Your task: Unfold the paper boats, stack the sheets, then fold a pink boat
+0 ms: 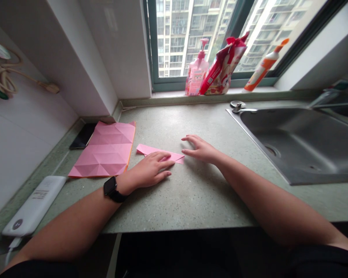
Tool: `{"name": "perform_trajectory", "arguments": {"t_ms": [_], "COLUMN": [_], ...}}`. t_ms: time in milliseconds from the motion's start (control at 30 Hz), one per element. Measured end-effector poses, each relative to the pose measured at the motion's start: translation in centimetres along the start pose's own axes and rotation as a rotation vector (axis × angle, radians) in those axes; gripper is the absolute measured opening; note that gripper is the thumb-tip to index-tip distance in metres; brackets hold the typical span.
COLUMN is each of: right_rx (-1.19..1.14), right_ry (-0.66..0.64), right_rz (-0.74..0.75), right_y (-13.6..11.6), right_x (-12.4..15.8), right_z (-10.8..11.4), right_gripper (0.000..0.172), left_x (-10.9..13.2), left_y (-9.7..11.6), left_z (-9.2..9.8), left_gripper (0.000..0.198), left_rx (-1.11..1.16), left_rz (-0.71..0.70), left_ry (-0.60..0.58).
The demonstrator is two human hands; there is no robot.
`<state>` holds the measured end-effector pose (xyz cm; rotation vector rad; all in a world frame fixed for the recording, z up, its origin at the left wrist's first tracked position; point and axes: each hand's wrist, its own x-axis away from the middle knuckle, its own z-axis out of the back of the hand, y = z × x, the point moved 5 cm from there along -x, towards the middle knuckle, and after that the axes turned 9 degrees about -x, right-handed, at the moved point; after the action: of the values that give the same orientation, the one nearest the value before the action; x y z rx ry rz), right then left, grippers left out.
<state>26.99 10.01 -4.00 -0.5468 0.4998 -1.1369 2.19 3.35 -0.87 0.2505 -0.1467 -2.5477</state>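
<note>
A narrow folded strip of pink paper (pixel 154 150) lies on the speckled green countertop (pixel 179 200), its right end folded at an angle. My left hand (pixel 150 168), with a black watch on the wrist, rests over the strip's near edge. Its fingers are stretched out and touch the paper, covering part of it. Just to the right of the strip, my right hand (pixel 201 150) hovers above the counter with fingers apart and nothing in it. Creased pink sheets (pixel 107 148) with orange edges beneath lie flat to the left of my left hand.
A dark phone (pixel 83 136) is partly under the sheets. At left lies a white power bank (pixel 34 205) with a cable. The steel sink (pixel 321 143) is at right. A pink pump bottle (pixel 197 73), a red bag (pixel 224 67) and an orange-white bottle (pixel 262 71) stand on the windowsill.
</note>
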Motion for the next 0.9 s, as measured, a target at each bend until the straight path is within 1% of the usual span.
{"name": "perform_trajectory", "arguments": {"t_ms": [100,167,300,433,533,600,667,700,767,833,900], "right_rx": [0.089,0.128,0.132,0.111,0.052,0.005,-0.003,0.016,0.077,0.11,0.113], "right_ry": [-0.026,-0.038,-0.044,-0.012,0.034,0.099,0.162,0.171,0.122,0.017,-0.072], "right_rz": [-0.029,-0.05,-0.03,0.018,0.067,0.113,0.19,0.241,0.341,0.421,0.469], "right_y": [-0.6,-0.7,-0.4,0.4,0.1,-1.0,-2.6,-3.6,-5.5,-6.9,-7.6], "right_x": [0.3,0.5,0.5,0.3,0.1,0.2,0.7,1.0,1.7,2.4,2.9], "right_z": [-0.7,-1.1,-1.3,-1.2,-0.6,0.0,0.5,0.6,0.3,-0.5,-1.2], "right_gripper": [0.059,0.06,0.057,0.056,0.047,0.04,0.032,0.028,0.022,0.022,0.023], "left_x": [0.0,0.0,0.1,0.0,0.0,0.0,0.1,0.1,0.0,0.0,-0.1], "left_y": [-0.1,-0.1,-0.3,-0.3,-0.4,-0.4,-0.5,-0.5,-0.5,-0.5,-0.4], "left_z": [-0.1,-0.2,-0.1,0.1,0.3,0.2,0.0,-0.1,-0.4,-0.6,-0.5], "left_gripper": [0.04,0.04,0.04,0.043,0.041,0.041,0.042,0.043,0.046,0.049,0.046], "left_rx": [0.019,0.029,0.045,0.086,0.095,0.089,0.074,0.064,0.042,0.025,0.014], "left_rz": [0.01,0.011,0.002,-0.014,-0.016,-0.014,-0.011,-0.01,-0.009,-0.01,-0.012], "left_ry": [-0.01,-0.015,-0.005,0.022,0.028,0.022,0.015,0.012,0.005,0.004,0.016]}}
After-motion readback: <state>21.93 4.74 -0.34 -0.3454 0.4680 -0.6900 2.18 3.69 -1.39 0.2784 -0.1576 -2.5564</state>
